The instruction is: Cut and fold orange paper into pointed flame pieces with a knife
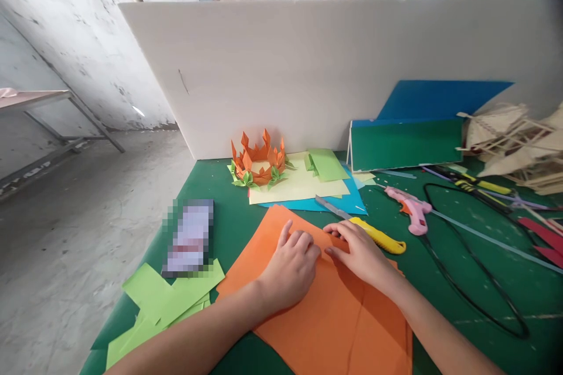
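A stack of orange paper sheets (325, 322) lies in front of me, its edges slightly fanned. My left hand (292, 266) rests on the sheets with its fingers curled in and one finger raised. Its fingertips are turned away, so I cannot see what they hold. At the far right edge of the stack, my right hand (352, 246) has its thumb and fingers bent around a slightly lifted part of the paper. Just beyond that hand lies a yellow utility knife (378, 236), its blade extended. Behind the stack sits an orange paper crown (259, 158) with green leaves.
Green paper pieces (176, 299) and a pixelated flat object (190, 237) lie at left. Cream paper (290, 179) is under the crown. A pink glue gun (411, 208) with a looping black cord lies at right. A white board (281, 70) stands along the back.
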`<action>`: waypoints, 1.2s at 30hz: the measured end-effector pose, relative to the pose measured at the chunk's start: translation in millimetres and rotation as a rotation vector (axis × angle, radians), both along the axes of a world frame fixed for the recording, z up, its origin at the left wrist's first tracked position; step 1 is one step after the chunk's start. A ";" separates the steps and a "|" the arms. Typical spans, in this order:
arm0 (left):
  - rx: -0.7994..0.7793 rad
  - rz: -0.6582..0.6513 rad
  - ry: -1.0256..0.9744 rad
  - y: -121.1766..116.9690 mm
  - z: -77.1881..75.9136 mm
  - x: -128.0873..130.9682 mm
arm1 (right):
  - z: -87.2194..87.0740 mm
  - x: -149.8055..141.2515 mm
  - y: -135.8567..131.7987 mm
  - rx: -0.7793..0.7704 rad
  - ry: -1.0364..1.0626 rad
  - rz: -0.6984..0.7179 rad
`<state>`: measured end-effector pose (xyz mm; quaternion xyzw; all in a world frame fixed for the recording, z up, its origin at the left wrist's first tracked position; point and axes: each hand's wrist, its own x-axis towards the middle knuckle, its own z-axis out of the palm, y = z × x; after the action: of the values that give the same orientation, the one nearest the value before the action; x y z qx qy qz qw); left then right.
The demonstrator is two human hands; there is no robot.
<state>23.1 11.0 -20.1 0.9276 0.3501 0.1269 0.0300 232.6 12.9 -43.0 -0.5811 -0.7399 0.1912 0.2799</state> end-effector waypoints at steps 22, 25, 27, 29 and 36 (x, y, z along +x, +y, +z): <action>-0.016 -0.236 -0.098 -32.2 30.1 6.1 | 26.4 13.5 -4.2 -0.267 0.063 0.066; -0.052 -0.198 -0.092 -31.9 33.9 6.4 | 26.7 20.2 -4.3 -0.289 0.109 0.054; -0.075 -0.173 -0.081 -31.0 36.3 6.2 | 28.0 25.3 -4.5 -0.322 0.131 0.023; -0.091 -0.152 -0.068 -29.3 37.5 5.7 | 30.2 31.4 -3.8 -0.326 0.142 -0.015; -0.188 -0.105 -0.012 -19.8 26.2 5.1 | 35.3 61.3 7.6 0.241 0.459 -0.506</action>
<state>28.2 -8.7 6.1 0.9369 0.3113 0.0972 0.1256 293.9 20.5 -7.7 -0.6505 -0.5077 0.1528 0.5438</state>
